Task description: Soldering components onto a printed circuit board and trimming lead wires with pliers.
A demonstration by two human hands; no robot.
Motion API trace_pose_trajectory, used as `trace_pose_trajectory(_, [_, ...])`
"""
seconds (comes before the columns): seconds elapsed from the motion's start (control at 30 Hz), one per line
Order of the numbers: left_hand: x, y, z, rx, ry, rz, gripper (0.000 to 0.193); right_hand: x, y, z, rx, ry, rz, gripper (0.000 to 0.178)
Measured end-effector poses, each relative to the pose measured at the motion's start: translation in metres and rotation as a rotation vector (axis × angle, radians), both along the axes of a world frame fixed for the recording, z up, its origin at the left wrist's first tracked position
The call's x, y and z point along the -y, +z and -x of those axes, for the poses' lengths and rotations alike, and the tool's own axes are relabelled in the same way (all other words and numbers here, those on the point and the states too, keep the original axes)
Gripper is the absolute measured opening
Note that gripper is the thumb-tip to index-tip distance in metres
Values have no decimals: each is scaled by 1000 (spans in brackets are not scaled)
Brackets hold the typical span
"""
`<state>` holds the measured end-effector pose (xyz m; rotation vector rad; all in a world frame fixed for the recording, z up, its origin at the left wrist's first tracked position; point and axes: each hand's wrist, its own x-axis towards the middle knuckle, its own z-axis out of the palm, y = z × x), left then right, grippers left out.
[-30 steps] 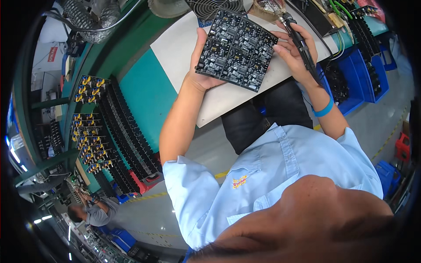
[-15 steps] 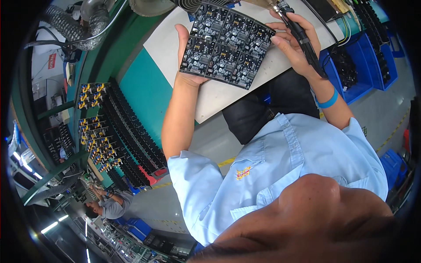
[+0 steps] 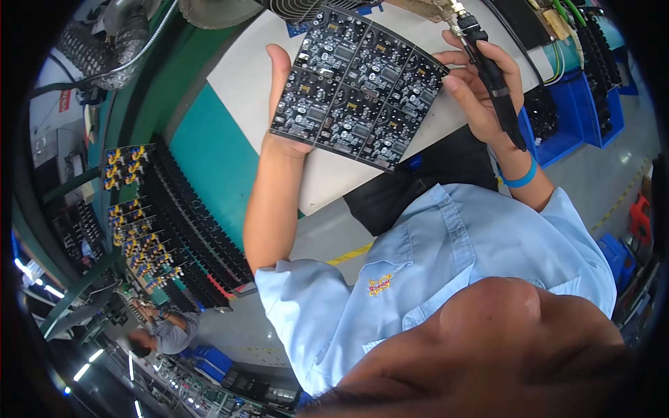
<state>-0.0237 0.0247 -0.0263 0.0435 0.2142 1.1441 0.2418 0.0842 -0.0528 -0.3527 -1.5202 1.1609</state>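
Observation:
A black circuit board panel (image 3: pixel 357 83), made of several small square boards with grey parts, is held tilted above a white work table (image 3: pixel 240 90). My left hand (image 3: pixel 281 104) supports it from below, thumb up along its left edge. My right hand (image 3: pixel 479 90) grips a black soldering iron (image 3: pixel 488 66) and touches the panel's right edge with its fingertips. The iron's metal tip points up and away from me. A blue band sits on my right wrist (image 3: pixel 519 177).
Racks of black boards with yellow parts (image 3: pixel 150 230) stand at my left. Blue bins (image 3: pixel 582 111) and cables lie at the right of the table. A fan grille (image 3: pixel 296 8) is at the top. Another person (image 3: pixel 164 331) works at the lower left.
The panel and both hands have come closer to the camera and now fill more of the view. The grip on panel and iron is unchanged.

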Motion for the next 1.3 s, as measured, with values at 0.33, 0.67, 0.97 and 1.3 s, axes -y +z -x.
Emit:
trace_pose_trajectory(0.33, [38,8,2,-615,60,-176,80,19,-2,13,67,-10,-44,64])
trace_pose_trajectory(0.67, [62,100,-35,-1287,-28,-422,63,21,29,-25,81,-12,-209,65])
trace_pose_trajectory(0.97, [60,96,-74,-1703,-157,-835,58,4,10,-36,101,78,-330,74])
trace_pose_trajectory(1.3, [65,34,-5,-1201,318,-440,42,43,-7,12,4,255,-176,63])
